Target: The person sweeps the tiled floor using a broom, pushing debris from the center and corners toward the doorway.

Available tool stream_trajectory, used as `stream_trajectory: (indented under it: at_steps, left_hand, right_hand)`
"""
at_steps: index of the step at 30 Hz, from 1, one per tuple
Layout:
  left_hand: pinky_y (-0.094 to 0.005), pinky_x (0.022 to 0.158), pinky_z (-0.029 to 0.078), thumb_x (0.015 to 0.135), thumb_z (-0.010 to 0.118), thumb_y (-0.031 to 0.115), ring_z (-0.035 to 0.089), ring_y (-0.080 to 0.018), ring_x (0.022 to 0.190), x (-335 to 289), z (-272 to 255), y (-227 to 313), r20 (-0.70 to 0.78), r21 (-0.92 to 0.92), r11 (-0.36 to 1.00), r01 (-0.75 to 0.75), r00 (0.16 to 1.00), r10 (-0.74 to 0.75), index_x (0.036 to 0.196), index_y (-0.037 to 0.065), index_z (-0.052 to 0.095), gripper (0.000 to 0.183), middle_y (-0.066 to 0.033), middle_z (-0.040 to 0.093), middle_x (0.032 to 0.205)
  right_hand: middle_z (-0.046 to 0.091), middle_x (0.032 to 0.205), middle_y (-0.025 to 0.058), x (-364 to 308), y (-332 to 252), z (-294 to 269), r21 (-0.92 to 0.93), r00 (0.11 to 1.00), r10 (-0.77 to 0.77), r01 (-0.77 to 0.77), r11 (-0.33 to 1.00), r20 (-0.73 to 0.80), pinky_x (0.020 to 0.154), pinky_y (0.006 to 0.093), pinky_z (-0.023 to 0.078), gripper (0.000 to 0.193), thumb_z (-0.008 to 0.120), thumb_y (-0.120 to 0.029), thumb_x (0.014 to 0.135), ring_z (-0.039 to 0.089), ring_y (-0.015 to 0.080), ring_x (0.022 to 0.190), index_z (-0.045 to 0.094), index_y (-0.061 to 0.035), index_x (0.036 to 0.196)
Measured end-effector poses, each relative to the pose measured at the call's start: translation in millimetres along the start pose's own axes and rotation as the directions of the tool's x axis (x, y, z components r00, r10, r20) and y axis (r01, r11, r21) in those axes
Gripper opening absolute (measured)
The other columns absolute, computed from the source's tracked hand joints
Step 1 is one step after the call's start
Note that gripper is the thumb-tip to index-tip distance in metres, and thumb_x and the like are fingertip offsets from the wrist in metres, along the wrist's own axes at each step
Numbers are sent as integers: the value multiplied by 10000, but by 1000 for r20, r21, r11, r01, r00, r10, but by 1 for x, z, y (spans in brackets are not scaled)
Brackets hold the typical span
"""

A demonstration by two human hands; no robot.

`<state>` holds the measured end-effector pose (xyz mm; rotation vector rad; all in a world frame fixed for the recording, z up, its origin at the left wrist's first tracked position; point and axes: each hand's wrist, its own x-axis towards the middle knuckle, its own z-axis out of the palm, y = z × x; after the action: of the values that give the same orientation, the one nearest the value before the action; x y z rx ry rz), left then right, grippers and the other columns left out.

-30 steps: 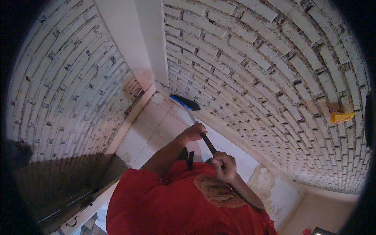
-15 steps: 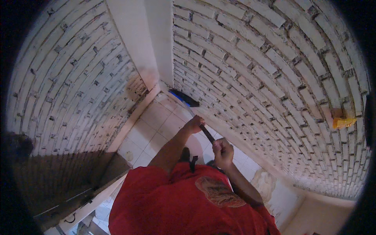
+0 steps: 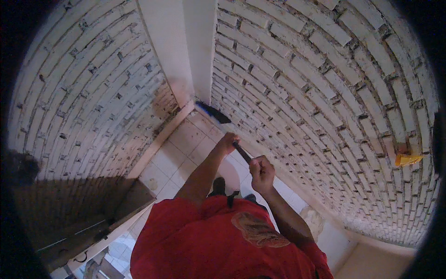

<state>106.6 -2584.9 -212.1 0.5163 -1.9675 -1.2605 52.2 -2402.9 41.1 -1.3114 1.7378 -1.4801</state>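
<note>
My left hand [image 3: 227, 143] is wrapped round the dark handle [image 3: 242, 152] of a broom, farther out from my body. Closer in and to the right, my right hand [image 3: 262, 172] grips the same handle near its end. The broom head [image 3: 213, 113], black with a blue edge, lies low along the foot of the right brick wall, beside the room's corner. Part of the stick between my left hand and the head is hard to make out.
Whitewashed brick walls rise at left [image 3: 93, 88] and right [image 3: 316, 107], meeting at a smooth pale pillar [image 3: 186, 51]. Pale floor tiles [image 3: 169, 156] lie below. A yellow object [image 3: 409, 159] sits on the right wall. A dark wooden piece [image 3: 132, 200] stands at lower left.
The broom head has shifted up and left along the wall's foot, closer to the corner. Both hands have moved slightly that way with the handle, keeping their grip.
</note>
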Motion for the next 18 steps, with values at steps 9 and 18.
stream_trajectory:
  at_steps: [9,18]
  left_hand:
    - [-332,729,454,798,689,140,522,-156,714,-38,-7,1,-137,-527,839,133,962,-238,895,125,525,191,-17,515,762]
    - [-386,796,490,734,691,45,604,-276,830,-48,-108,-109,-201,-323,907,269,917,-344,764,43,588,108,-128,583,875]
  right_hand:
    - [555,686,86,-9,-53,-5,164,971,-221,204,965,96,482,264,388,59,513,3,885,510,135,524,523,-4,827]
    - [481,581,15,46,-1,64,50,949,-72,60,997,306,466,256,351,173,473,-113,946,419,83,502,510,-19,805]
